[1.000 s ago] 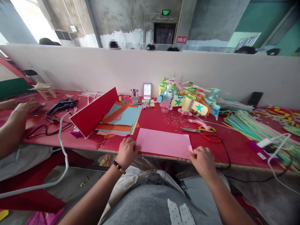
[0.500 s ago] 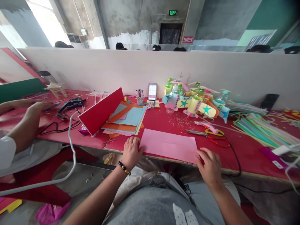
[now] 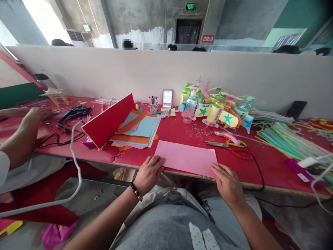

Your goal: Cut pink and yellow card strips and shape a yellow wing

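A pink sheet of paper (image 3: 188, 157) lies flat along the front edge of the table, its long side towards me. My left hand (image 3: 149, 174) rests on its near left corner, fingers stretched out and lying on the paper. At the near right corner, my right hand (image 3: 228, 184) touches the sheet with its fingers extended. Neither hand is wrapped round anything. Scissors (image 3: 217, 143) with red and yellow handles lie just beyond the sheet's right end. To its left is a stack of blue, orange and yellow paper (image 3: 142, 129).
A red board (image 3: 110, 121) stands slanted at left; beyond it are a co-worker's arms (image 3: 24, 130). Bottle planes (image 3: 215, 113), a pen cup (image 3: 153, 104) and a phone (image 3: 168, 98) stand behind. A pink glue gun (image 3: 230, 137) and coloured strips (image 3: 288, 142) lie at right.
Both hands have moved inward onto the pink sheet's near corners; the fingers now lie flatter on it. The camera view has shifted slightly.
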The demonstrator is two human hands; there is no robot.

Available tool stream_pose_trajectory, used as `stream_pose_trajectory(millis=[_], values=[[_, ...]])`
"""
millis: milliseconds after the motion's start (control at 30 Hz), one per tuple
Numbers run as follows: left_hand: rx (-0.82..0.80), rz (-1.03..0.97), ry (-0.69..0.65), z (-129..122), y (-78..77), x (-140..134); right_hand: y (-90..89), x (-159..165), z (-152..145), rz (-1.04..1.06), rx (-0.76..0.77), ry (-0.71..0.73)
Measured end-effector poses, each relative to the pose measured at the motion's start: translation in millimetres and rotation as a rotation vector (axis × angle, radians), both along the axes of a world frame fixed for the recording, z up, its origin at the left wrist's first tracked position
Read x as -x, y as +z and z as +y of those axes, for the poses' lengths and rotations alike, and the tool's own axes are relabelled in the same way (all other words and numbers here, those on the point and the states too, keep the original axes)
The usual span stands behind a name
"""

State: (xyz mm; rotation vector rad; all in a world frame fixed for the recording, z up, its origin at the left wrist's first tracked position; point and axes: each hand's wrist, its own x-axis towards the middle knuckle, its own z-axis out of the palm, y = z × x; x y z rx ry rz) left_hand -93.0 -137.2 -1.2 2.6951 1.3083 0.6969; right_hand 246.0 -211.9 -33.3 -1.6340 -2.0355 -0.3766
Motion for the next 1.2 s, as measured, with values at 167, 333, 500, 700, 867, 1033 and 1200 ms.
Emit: stream_pose_trajectory(millis=[167, 333, 500, 700, 867, 1033, 1200], values=[[0.017, 0.040, 0.022, 0, -4.8, 1, -1.6, 1, -2, 0.012, -0.005, -0.012], [0.006, 0.084, 0.029, -4, -8.4, 1, -1.8, 0, -3, 0.033, 0.011, -0.005], [-0.044, 0.148, 0.017, -10, -9.6, 1, -3.1, -3, -6, 0.043, 0.024, 0.018], [-0.048, 0.187, 0.005, -10, -10.1, 1, -6.4, -4, -8, 0.039, 0.014, 0.025], [-0.030, 0.234, 0.041, -11, -7.5, -2, -9.4, -5, -8, 0.034, -0.018, 0.044], [-0.025, 0.295, 0.069, -10, -4.5, -3, -8.6, -6, -9, 0.045, -0.006, 0.062], [0.001, 0.333, 0.065, -8, -1.9, -3, -7.6, -6, -9, 0.067, -0.004, 0.068]])
